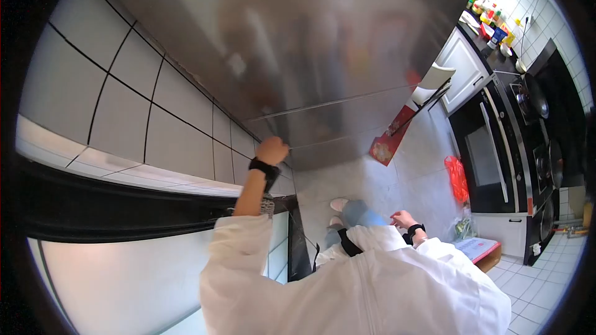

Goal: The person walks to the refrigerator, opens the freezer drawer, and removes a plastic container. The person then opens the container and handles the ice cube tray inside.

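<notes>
Head view: the left hand (272,149) is at the lower left edge of a large steel front (279,43), near the seam (335,102) that divides its upper face from the lower section. The fingers of this hand are bent inward against the edge; whether they hook behind it or only press on it cannot be determined. Contact at the edge is probably chosen because the visible face is flat and shows no projecting handle, so the border offers the most usable purchase. The steel front lies directly ahead of the left hand and spreads beyond it, upward and to the right, beside the tiled wall (124,99). The left arm is extended toward it, with a black band (264,169) at the wrist. The right hand (405,218) is low, in front of the body and well apart from the steel front; its fingers are loosely curved and separated, with no object visible in them. That position likely keeps it out of the left hand's working area. On the right side, a red bag (456,177) rests on the floor (397,174) beside the oven (487,149), and the counter (490,56) carries bottles and bowls near its wall side.
</notes>
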The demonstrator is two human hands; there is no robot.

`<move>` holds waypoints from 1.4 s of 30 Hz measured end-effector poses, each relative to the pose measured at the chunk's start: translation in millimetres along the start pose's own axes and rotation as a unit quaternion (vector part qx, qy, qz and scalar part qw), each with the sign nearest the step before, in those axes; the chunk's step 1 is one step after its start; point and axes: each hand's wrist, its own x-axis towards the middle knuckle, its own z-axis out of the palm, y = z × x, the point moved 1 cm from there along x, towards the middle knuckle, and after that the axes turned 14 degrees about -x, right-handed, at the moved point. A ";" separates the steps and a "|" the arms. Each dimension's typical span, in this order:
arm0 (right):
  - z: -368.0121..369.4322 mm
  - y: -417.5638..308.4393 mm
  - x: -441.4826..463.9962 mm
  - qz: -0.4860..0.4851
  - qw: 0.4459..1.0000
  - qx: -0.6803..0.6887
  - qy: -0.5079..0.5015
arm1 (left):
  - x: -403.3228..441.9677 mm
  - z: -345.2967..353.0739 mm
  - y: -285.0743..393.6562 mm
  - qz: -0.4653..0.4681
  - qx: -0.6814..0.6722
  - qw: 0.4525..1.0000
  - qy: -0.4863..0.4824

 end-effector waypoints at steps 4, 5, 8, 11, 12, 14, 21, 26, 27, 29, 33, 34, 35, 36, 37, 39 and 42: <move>32.1 41.4 14.1 -0.023 0.999 0.025 0.008 | 27.4 91.9 -19.7 -0.214 -0.250 0.934 -0.140; 36.6 41.9 5.0 -0.037 0.999 -0.023 0.014 | 31.0 112.3 -39.0 -0.209 -0.192 0.951 -0.121; 59.1 60.8 -12.3 -0.065 0.977 -0.195 0.062 | 35.2 163.0 -105.3 -0.262 -0.163 0.949 -0.058; 64.4 72.0 -41.1 -0.044 0.974 -0.218 0.037 | 50.5 219.4 -193.5 -0.295 -0.285 0.905 0.116; 64.8 79.2 -45.5 -0.035 0.976 -0.211 0.036 | 62.1 224.7 -210.2 -0.275 -0.370 0.869 0.179; 66.1 104.4 -46.8 -0.010 0.970 -0.242 0.009 | 76.4 207.0 -212.1 -0.168 -0.379 0.883 0.220; 67.8 128.4 -51.5 -0.008 0.975 -0.224 -0.010 | 110.1 227.8 -258.4 -0.037 -0.282 0.907 0.310; 71.2 119.4 -42.6 0.023 0.983 -0.184 -0.020 | 98.3 201.6 -220.0 -0.140 -0.269 0.909 0.286; 68.9 108.9 -41.1 0.018 0.983 -0.184 -0.018 | 96.0 201.1 -216.1 -0.130 -0.250 0.912 0.298; 66.6 87.7 -45.0 0.011 0.983 -0.182 -0.017 | 78.4 212.1 -212.7 -0.100 -0.209 0.913 0.336; 77.8 68.1 -28.3 -0.049 0.982 -0.182 0.006 | -9.5 263.0 -180.3 -0.094 -0.225 0.903 0.354; 77.0 51.4 -23.2 -0.061 0.984 -0.164 0.017 | -30.9 275.7 -165.2 -0.147 -0.247 0.903 0.319; 74.7 32.6 -21.6 -0.070 0.987 -0.145 0.027 | -50.9 294.6 -154.6 -0.140 -0.244 0.903 0.324; 71.4 13.4 -21.2 -0.102 0.983 -0.150 0.039 | -71.6 313.9 -144.4 -0.132 -0.242 0.904 0.328; 64.9 -7.0 -19.3 -0.135 0.977 -0.155 0.053 | -91.7 332.9 -131.6 -0.145 -0.217 0.915 0.307; 62.6 -33.9 -16.2 -0.170 0.971 -0.148 0.081 | -132.4 370.2 -105.2 -0.167 -0.210 0.930 0.252; 64.6 -49.9 -9.2 -0.184 0.970 -0.107 0.118 | -176.5 399.6 -44.1 -0.208 -0.286 0.931 0.093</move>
